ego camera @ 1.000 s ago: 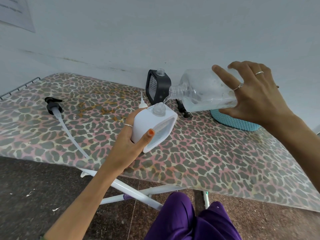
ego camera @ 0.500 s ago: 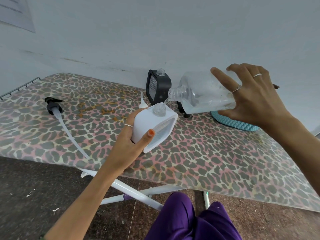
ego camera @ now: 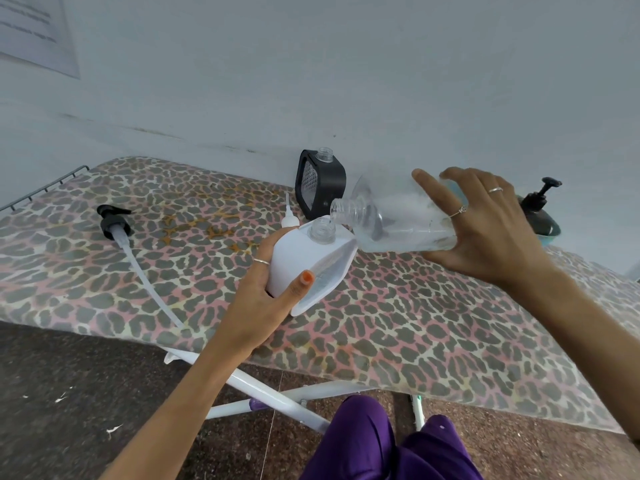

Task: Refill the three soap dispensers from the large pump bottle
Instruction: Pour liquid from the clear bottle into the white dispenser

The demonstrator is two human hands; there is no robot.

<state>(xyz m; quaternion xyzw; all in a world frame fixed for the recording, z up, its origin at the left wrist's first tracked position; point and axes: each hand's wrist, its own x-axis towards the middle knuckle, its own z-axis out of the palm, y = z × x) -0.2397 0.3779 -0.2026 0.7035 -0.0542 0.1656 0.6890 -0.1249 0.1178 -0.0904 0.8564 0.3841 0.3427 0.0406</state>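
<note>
The right hand [ego camera: 485, 226] grips the clear large bottle [ego camera: 391, 220], now tipped lower, its mouth just over the white dispenser [ego camera: 298, 261] clasped in the left hand [ego camera: 263, 299] above the tabletop [ego camera: 415, 323]; a pump dispenser [ego camera: 536, 209] now shows far right

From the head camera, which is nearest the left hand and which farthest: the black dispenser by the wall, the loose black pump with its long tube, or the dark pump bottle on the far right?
1. Black dispenser: just beyond the left hand, against the wall.
2. Loose black pump: off to the left on the board.
3. Dark pump bottle: far right, behind the right hand.
</note>
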